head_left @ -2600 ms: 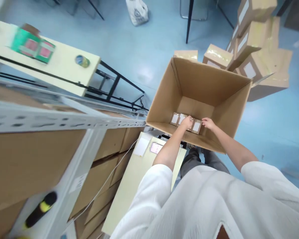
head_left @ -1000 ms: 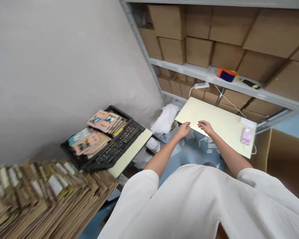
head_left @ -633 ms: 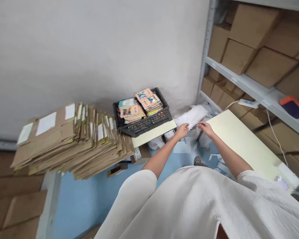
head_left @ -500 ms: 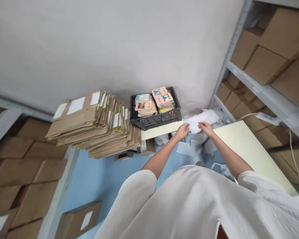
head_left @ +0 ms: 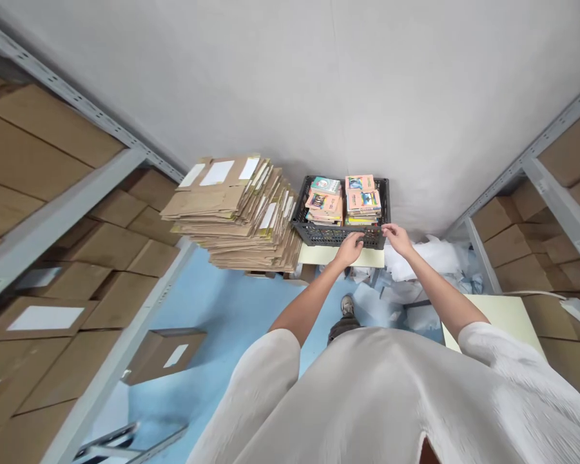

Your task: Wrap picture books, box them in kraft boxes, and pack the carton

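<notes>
"Head view: how do the fingers stand?"

"Part open on both hands, loosely curled, with nothing visible in their grip. The left hand [head_left: 350,250] is in front of the near wall of the black crate [head_left: 318,233], the right hand [head_left: 397,240] at its near right corner. I can't tell whether either one touches the plastic."

"What's in the crate?"

"Two piles of books, side by side. The left pile [head_left: 323,203] shows peach covers and a teal one; the right pile [head_left: 362,198] has peach covers on top. Both lie just beyond the fingertips, inside the crate's walls."

"And around it?"

"It sits on a pale surface [head_left: 373,258] by the wall. Just left is a tall stack of flattened cardboard [head_left: 222,216], white labels on the top piece. Crumpled white material [head_left: 425,258] lies to the right."

"Farther out?"

"Cardboard boxes [head_left: 118,250] crowd the left rack [head_left: 111,380]; a lone box [head_left: 167,354] is on the floor."
</notes>
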{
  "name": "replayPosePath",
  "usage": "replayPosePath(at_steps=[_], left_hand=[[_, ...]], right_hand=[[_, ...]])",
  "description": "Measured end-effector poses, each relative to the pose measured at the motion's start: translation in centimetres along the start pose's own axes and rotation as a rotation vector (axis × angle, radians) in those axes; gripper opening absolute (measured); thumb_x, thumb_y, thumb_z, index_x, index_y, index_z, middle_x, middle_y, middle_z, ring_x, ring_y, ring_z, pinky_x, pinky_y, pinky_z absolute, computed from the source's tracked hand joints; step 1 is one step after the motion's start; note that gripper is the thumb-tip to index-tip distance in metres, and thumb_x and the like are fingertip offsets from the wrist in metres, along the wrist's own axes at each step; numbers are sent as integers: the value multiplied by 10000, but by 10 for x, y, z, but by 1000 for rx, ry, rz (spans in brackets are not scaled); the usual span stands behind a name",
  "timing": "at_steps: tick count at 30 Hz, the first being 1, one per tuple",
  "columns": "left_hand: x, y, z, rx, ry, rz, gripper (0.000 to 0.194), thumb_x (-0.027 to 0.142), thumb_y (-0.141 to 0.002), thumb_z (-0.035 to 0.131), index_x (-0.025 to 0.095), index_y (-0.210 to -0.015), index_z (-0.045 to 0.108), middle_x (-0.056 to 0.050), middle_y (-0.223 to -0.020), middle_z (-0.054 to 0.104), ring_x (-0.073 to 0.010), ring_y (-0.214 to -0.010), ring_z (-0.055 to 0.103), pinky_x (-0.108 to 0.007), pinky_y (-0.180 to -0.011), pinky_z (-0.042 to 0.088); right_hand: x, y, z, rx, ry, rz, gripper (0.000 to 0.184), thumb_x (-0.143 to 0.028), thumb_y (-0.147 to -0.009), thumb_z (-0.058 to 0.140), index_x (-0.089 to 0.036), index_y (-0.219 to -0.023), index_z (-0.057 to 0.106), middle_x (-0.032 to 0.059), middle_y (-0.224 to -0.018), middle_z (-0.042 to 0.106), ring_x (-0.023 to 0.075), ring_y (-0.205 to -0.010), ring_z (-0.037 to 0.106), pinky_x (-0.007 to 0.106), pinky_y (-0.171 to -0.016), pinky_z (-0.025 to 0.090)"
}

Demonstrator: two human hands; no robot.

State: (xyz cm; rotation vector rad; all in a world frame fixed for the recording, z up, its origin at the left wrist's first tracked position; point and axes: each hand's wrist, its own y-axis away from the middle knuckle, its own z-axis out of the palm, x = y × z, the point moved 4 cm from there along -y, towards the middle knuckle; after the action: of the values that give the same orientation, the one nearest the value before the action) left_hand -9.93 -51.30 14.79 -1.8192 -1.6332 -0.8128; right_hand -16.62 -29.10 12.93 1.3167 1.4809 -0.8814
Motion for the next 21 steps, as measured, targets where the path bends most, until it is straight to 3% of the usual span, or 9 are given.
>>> replayPosePath(at_steps=[5, 11, 16, 21], left_hand=[[-27, -51, -24, 45, -1, 142, 432, 99, -1016, 542, 189, -1399, 721, -135, -1459, 718, -266, -1422, 652, -452, -1271, 505], [-44, -112, -51, 5, -181, 269, 527, 133, -1028, 532, 220, -1531, 660, -145, -1629, 625, -303, -1563, 542, -522, -1325, 443], [-49, -136, -55, -129, -403, 262, 614, 193, -1073, 507, 209, -1687, 518, -159, -1806, 442, -327, -1700, 366, -597, -1391, 286], [-51, -138, -56, -189, -494, 325, 573, 226, -1092, 491, 194, -1661, 550, -166, -1774, 492, -319, -1678, 402, -580, -1390, 270]], right_hand=[[-17, -51, 19, 59, 210, -159, 335, -426, -999, 600, -211, -1176, 786, 126, -1255, 788, 280, -1108, 743, 468, -1094, 589], [-32, -98, 42, 113, 531, -325, 426, -314, -1016, 553, -203, -1368, 766, 165, -1561, 674, 337, -1470, 610, 541, -1268, 483], [-34, -108, 55, 61, 824, -292, 576, -189, -1005, 540, -189, -1564, 674, 140, -1691, 594, 350, -1556, 529, 564, -1270, 459], [-33, -99, 59, 31, 987, -262, 596, -179, -1024, 553, -188, -1612, 643, 143, -1666, 620, 368, -1551, 512, 565, -1232, 453]])
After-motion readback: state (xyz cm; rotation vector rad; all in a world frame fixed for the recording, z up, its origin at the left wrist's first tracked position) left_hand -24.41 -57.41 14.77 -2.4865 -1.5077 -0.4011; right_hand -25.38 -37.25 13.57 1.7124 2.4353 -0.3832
